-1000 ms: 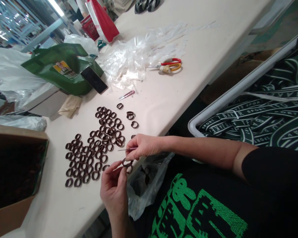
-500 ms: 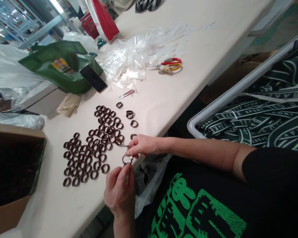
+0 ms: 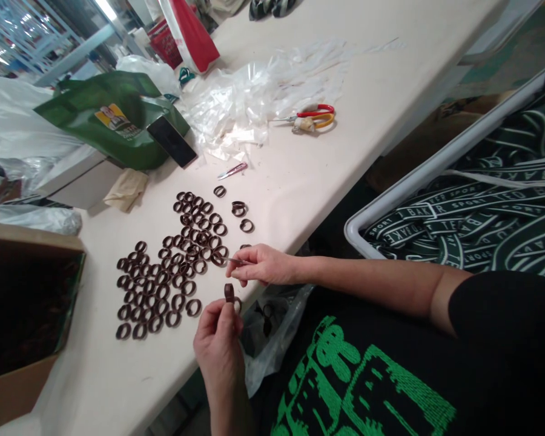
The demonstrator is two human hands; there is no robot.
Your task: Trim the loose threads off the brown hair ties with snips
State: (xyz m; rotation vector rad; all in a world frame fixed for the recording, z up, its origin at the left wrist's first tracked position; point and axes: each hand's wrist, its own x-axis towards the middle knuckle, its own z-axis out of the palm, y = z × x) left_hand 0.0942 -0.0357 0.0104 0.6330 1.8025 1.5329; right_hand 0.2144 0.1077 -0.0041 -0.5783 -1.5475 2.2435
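Holding brown ring (image 3: 229, 293) near desk (image 3: 277, 194) edge: left hand (image 3: 218, 339), fingers (image 3: 226, 317) pinched on it | right hand (image 3: 266, 264): fingers gripping thin pointed tool (image 3: 240, 261) | risk: point could nick ring should left pinch slip

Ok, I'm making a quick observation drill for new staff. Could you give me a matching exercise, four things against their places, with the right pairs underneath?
Things
1. Phone
2. Scissors with red and yellow handles
3. Raised brown loop
4. Dark green striped bands

Places
A. On the table, beside the clear plastic
B. Heaped in the white-rimmed bin
C. In front of the green bag
D. Pinched in the left hand

Right pairs: 1-C, 2-A, 3-D, 4-B
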